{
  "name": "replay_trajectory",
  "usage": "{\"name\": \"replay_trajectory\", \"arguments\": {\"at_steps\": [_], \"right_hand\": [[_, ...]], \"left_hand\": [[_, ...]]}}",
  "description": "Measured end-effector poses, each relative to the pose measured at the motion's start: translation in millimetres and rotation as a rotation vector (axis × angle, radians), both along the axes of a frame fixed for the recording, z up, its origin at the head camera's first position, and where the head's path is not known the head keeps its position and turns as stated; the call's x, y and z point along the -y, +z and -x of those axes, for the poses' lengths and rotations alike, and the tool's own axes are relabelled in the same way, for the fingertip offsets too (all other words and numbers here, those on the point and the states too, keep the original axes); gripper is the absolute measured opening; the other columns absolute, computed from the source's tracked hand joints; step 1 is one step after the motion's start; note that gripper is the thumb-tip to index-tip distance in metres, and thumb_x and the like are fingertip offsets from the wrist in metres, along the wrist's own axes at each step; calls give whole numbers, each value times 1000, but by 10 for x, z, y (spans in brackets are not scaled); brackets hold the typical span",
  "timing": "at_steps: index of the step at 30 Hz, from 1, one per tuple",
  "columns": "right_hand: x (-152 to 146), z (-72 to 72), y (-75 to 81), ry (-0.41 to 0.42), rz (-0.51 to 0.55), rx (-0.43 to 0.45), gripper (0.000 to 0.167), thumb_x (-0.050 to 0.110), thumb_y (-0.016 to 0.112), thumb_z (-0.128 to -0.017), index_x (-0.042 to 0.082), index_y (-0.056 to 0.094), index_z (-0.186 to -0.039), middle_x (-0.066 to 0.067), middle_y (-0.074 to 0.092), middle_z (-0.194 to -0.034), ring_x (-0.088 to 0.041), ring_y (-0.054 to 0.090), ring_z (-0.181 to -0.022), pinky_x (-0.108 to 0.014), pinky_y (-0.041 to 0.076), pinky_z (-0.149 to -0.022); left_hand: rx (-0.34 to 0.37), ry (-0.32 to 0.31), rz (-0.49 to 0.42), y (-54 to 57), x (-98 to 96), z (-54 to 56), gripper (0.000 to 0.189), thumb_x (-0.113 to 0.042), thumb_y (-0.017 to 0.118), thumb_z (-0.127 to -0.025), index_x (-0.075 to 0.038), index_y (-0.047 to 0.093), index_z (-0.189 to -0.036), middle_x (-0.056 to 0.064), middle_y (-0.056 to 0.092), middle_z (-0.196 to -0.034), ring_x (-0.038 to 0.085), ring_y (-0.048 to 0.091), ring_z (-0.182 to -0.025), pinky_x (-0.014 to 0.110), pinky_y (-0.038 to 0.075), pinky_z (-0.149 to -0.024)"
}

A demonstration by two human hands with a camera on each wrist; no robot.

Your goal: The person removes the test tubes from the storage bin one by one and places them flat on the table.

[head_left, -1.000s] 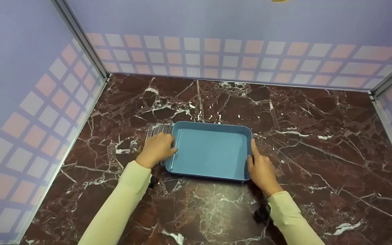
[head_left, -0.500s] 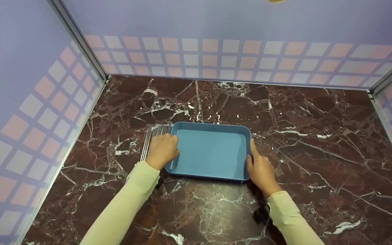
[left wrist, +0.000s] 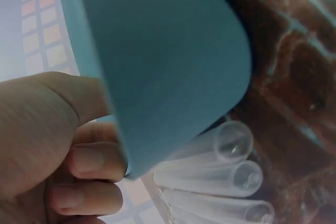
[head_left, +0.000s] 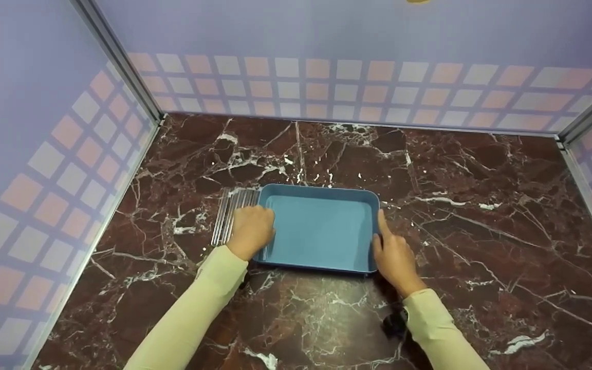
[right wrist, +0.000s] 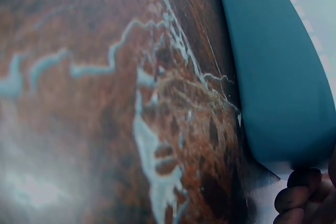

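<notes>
A blue rectangular tray [head_left: 321,231] lies on the marble-patterned surface. My left hand [head_left: 252,228] is over the tray's left rim with its fingers curled, the thumb reaching behind the wall in the left wrist view. Along the tray's inner left side, a clear tube [head_left: 263,253] shows at the edge of this hand; the pinch itself is hidden. Outside the rim lie several clear plastic tubes [head_left: 222,221], their open round ends visible in the left wrist view. My right hand [head_left: 398,259] grips the tray's right rim, the index finger stretched along it.
The dark red surface [head_left: 481,246] carries white veins. Purple panels with pink and white squares stand behind [head_left: 327,31] and at the left [head_left: 34,103], joined by a metal frame post [head_left: 116,56]. Another panel rises at the right edge.
My left hand has moved to the right, from over the loose tubes to across the tray's left rim, uncovering more of the tubes. The right hand and tray stay nearly still.
</notes>
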State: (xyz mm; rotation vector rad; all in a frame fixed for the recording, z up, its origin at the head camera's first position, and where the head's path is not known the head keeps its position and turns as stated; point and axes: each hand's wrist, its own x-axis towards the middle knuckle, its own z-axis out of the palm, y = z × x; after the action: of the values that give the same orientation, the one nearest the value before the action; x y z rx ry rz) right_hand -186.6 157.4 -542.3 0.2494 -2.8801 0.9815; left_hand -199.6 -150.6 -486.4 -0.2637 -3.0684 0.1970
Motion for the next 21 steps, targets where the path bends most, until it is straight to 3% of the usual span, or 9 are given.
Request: {"name": "replay_trajectory", "arguments": {"at_steps": [5, 10, 14, 21], "right_hand": [[8, -2, -10, 3, 3, -2, 57, 7, 54, -106, 2, 39, -161, -26, 61, -69, -37, 55, -59, -60, 47, -59], [16, -22, -14, -5, 7, 5, 56, 9, 55, -106, 4, 42, -160, -33, 68, -87, -48, 66, -73, -65, 49, -66], [13, -25, -3, -11, -1, 15, 55, 10, 55, -107, 5, 43, -160, -34, 70, -93, -52, 69, -81, -66, 50, -68], [-5, -8, -1, -15, -7, 12, 55, 10, 55, -107, 4, 42, -160, -34, 70, -95, -54, 69, -83, -67, 50, -70]], "left_hand": [[-61, -19, 12, -42, -9, -28, 25, -23, 84, -85, -7, 68, -74, 13, 69, -69, 30, 69, -60, 43, 55, -51], [-87, -12, -30, -81, -1, -44, 25, -21, 83, -81, -7, 65, -71, 13, 68, -67, 30, 67, -58, 43, 52, -50], [-61, 14, -64, -60, -3, -25, 27, -19, 79, -82, -10, 60, -66, 11, 65, -63, 27, 63, -54, 43, 51, -49], [0, 46, -106, 51, 27, 18, 50, -24, 80, -84, -18, 37, -58, 2, 47, -56, 17, 40, -50, 39, 43, -45]]}}
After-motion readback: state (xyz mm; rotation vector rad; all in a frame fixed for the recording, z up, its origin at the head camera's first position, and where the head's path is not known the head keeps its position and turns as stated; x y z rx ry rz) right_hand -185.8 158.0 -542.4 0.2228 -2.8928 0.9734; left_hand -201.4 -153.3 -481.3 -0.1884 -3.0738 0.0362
